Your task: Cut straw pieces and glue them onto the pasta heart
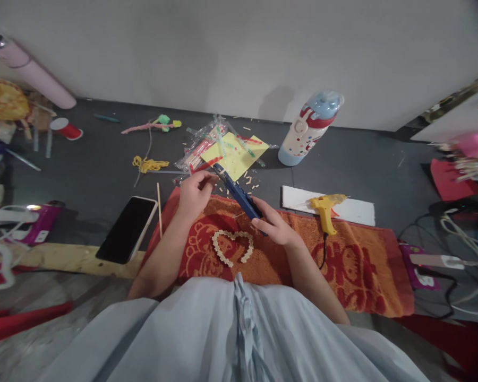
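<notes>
Apparently stiff and firm: a blue hand tool (242, 197) slants between our two hands

Taking twelve o'clock as straight ahead of us, we find the tool just beyond the heart of pale pieces (232, 236), raised over the far edge of the orange towel (370, 265). Our right hand (274, 220) wraps its near end, thumb on our side and fingers curled around the far side. Our left hand (199, 190) sits by the narrow head, its fingers bent and the thumb brought close to the index; we cannot tell whether they pinch anything or touch the tool.

We judge the tool rigid and fairly light, its body perhaps smooth enough to slip a little, and not fragile. The near half, where our right hand has it, looks like the sound place to grasp; the metal-looking head we would treat as possibly sharp. The heart, by contrast, looks light and brittle at its joints, better lifted with support beneath.

The tool's long axis runs from eleven o'clock to five, head toward eleven, near the yellow paper (237, 163). The heart's gap faces six, its dip twelve. Small pale bits (254, 187) lie at two o'clock from the tool, and the yellow glue gun (325, 208) rests at two from the heart.
</notes>
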Tool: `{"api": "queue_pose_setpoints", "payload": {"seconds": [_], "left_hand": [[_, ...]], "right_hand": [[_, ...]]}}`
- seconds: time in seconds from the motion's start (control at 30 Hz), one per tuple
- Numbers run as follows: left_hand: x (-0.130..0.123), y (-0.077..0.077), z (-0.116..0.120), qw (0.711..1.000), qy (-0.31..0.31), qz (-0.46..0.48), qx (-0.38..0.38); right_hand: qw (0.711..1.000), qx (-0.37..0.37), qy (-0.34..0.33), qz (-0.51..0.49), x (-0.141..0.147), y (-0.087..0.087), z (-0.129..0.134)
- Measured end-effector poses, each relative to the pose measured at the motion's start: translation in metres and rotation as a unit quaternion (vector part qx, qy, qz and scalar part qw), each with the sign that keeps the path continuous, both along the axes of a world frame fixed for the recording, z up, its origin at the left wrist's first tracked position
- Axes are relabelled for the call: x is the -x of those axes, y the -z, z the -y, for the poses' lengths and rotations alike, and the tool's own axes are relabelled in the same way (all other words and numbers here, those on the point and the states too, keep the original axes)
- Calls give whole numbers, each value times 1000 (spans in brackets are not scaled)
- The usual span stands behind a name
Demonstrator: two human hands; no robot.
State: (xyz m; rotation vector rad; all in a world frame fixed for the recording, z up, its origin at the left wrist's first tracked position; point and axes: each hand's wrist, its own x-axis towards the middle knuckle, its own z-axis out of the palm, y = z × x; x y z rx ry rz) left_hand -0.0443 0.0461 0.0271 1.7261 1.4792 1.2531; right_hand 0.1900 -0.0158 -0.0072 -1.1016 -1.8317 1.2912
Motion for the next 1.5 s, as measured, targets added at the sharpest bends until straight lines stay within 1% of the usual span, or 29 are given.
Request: {"api": "queue_pose_setpoints", "payload": {"seconds": [0.13, 0.43, 0.57, 0.9, 1.07, 1.27, 1.4, 1.5], "left_hand": [[0, 5, -1, 1000, -5, -20, -8], [4, 10, -3, 999, -10, -41, -30], [4, 9, -3, 998, -7, -46, -39], [6, 7, -2, 997, 1, -66, -41], [8, 3, -2, 996, 9, -89, -25], [11, -1, -3, 997, 30, -68, -3], [13, -2, -4, 997, 41, -72, 5], [13, -1, -4, 997, 42, -67, 14]], "right_hand": [[1000, 5, 8, -6, 1, 4, -1], [1000, 7, 19, 7, 2, 4, -1], [1000, 10, 22, 7, 2, 4, -1], [1000, -8, 21, 21, 2, 4, -3], [999, 4, 28, 25, 2, 5, -3], [1000, 16, 21, 13, 2, 5, -2], [999, 27, 24, 7, 3, 4, -2], [999, 21, 24, 4, 4, 3, -2]]}}
